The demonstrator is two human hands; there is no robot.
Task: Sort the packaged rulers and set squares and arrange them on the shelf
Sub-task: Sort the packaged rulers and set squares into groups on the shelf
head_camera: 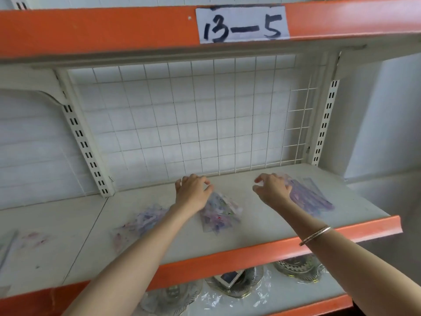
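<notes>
Sorting is in hand: the packs are being laid out in groups on the shelf (262, 226), the one below the paper label (242, 23) marked 13-5. Both hands reach to the back of the board, near the wire grid (182, 115).

The left hand (193, 193) sits at the far end of the middle pile (219, 215), fingers loosely bent, with no grip that I can see. The right hand (272, 190) hovers at the left edge of the purple pile (313, 198), fingers bent and spread with the tips free; whether its underside touches the pack is hidden. A bracelet (315, 236) is on that wrist.

Count: 3 clear piles on this board, the third being the left pile (141, 222), with the 3 lying well apart. Fainter packs (32, 238) lie on the next board to the left. How many packs each pile holds is too blurred to tell.

The next move likely calls for squaring the middle and purple piles, or fetching more packs.
</notes>
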